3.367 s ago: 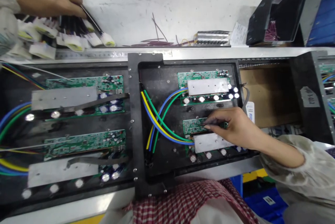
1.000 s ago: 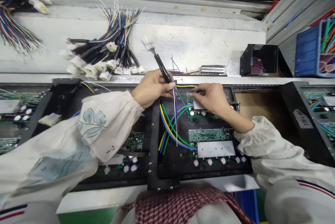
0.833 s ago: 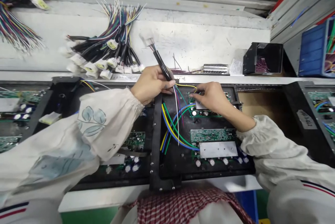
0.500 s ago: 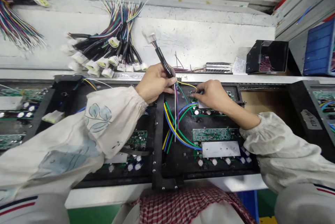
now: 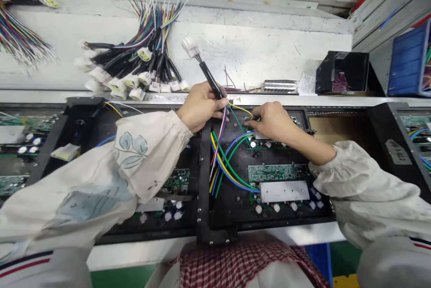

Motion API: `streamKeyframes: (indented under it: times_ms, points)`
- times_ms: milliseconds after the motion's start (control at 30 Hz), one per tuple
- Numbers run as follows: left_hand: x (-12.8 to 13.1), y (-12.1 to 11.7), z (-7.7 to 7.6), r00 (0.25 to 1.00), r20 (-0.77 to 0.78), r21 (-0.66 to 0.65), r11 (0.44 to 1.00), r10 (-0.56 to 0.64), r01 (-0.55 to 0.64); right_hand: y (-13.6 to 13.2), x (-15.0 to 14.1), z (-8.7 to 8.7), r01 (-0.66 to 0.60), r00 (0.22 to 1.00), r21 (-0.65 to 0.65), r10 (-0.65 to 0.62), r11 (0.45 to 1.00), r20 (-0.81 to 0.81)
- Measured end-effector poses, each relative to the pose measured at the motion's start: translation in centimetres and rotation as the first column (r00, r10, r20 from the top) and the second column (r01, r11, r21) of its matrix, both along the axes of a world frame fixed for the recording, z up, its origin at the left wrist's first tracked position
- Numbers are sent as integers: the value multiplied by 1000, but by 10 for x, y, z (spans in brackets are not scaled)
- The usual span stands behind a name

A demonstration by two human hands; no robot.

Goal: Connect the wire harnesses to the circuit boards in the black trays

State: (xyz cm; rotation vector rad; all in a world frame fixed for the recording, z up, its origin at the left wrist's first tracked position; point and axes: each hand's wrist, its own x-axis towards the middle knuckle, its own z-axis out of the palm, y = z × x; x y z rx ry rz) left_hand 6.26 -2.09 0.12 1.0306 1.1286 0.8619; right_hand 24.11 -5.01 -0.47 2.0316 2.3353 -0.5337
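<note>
My left hand is closed round a black-sleeved wiring harness, whose white connector points up and away. Below the fingers its loose white, red and purple wires hang over the black tray. A yellow wire and a thin green one run right from it. My right hand pinches the yellow wire's end at the upper circuit board, partly hiding that board. Nearer me lies the lower circuit board with a metal plate and thick coloured wires.
More harnesses lie piled on the white shelf behind. A black bin with small reddish wires and a blue crate stand at the right. Neighbouring black trays with boards flank mine.
The harness's loose white, red and purple wires have swung left and towards the tray's left wall. Both hands stay nearly in place, my right one still at the upper board.
</note>
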Motion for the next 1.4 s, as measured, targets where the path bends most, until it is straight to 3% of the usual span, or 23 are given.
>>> streamKeyframes:
  times_ms: [533,700,933,1000,1100,1200,1400]
  points:
    - [2,3,-5,999,-5,21,999,49,-49,-4,-12,-4,-39,987,34,33,999,156]
    - [2,3,-7,999,9,41,998,51,-51,-6,-9,5,-29,987,-10,30,1000,160]
    - [4,6,-6,997,33,3,998,67,-67,-27,-3,25,-158,985,2,158,987,-66]
    - [5,7,-8,997,34,36,997,70,-71,-30,-6,21,-106,975,24,109,994,-194]
    - [7,8,-12,1000,9,113,993,24,-25,-26,-6,10,54,949,177,4,983,-315]
    - [8,9,-17,999,-29,121,992,-34,37,-20,-3,-2,83,974,284,-18,955,-227]
    - [9,9,-20,996,-85,168,985,-17,31,-19,1,-10,76,980,291,-18,954,-198]
